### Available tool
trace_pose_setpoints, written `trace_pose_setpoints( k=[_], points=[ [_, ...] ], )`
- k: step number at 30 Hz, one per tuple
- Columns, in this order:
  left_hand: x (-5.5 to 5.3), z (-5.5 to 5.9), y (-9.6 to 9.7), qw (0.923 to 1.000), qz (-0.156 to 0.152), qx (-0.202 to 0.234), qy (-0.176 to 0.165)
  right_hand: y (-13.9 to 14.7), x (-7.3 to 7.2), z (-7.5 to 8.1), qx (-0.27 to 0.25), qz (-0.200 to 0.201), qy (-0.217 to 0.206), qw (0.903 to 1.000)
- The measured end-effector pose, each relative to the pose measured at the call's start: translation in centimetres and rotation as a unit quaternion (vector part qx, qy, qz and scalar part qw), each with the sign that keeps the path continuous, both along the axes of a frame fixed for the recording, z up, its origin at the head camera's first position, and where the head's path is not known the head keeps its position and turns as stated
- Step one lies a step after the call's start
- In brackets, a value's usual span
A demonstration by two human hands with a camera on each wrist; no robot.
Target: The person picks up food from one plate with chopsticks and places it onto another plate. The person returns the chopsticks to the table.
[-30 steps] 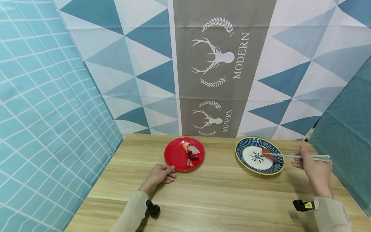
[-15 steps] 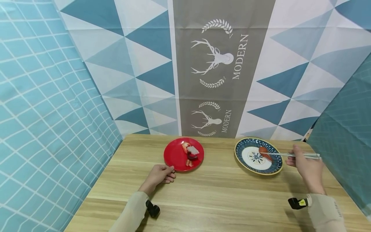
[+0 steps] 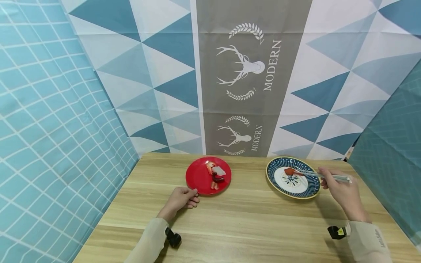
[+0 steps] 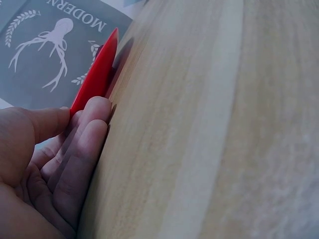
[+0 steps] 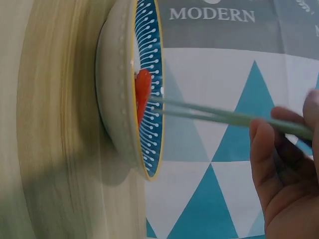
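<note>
My left hand pinches the near rim of a red plate, thumb above and fingers beneath in the left wrist view. On that plate lie a pale block, a dark curved piece and small orange-pink pieces. My right hand holds a pair of chopsticks. Their tips reach into a blue-and-white patterned dish with a yellow rim, at an orange-red piece of food. Whether the tips grip the piece or only touch it, I cannot tell.
Both dishes stand on a wooden table near its back edge. Behind it hangs a patterned cloth; blue gridded cloth lines the left and teal cloth the right.
My right hand has moved left with the chopsticks. The orange-red piece has shifted left and turned within the patterned dish. My left hand stays on the red plate's rim.
</note>
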State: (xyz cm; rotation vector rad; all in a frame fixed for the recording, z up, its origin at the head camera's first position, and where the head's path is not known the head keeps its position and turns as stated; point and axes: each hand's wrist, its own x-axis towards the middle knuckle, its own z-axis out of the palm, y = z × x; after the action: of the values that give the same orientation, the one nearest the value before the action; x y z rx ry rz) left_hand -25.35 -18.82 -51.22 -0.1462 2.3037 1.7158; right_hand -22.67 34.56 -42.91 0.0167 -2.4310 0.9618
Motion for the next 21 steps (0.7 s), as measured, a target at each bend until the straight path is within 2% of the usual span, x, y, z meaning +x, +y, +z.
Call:
trace_pose_setpoints(
  k=[3, 6, 9, 13, 15, 18, 21],
  points=[
    [0.1, 0.0, 0.0, 1.0, 0.0, 0.0, 0.003, 0.0, -0.3, -0.4, 0.051, 0.044, 0.074, 0.995],
    [0.1, 0.0, 0.0, 1.0, -0.003, 0.001, 0.002, 0.2, -0.6, -0.5, 0.099, 0.097, 0.148, 0.9792],
    [0.1, 0.1, -0.1, 1.0, -0.004, 0.001, 0.002, 0.4, -0.9, -0.4, 0.126, 0.141, 0.189, 0.9636],
    [0.0, 0.1, -0.1, 1.0, -0.001, 0.0, 0.0, 0.5, -1.4, -0.4, 0.136, 0.184, 0.212, 0.9501],
    [0.0, 0.1, -0.2, 1.0, 0.0, 0.002, 0.0, 0.4, -1.6, -0.5, 0.135, 0.197, 0.215, 0.9472],
    [0.0, 0.0, -0.2, 1.0, -0.006, 0.004, 0.003, 0.2, -2.0, -0.9, 0.133, 0.197, 0.208, 0.9489],
    [0.0, 0.0, -0.2, 1.0, -0.006, 0.0, 0.004, 0.1, -2.4, -1.2, 0.128, 0.185, 0.184, 0.9569]
  ],
)
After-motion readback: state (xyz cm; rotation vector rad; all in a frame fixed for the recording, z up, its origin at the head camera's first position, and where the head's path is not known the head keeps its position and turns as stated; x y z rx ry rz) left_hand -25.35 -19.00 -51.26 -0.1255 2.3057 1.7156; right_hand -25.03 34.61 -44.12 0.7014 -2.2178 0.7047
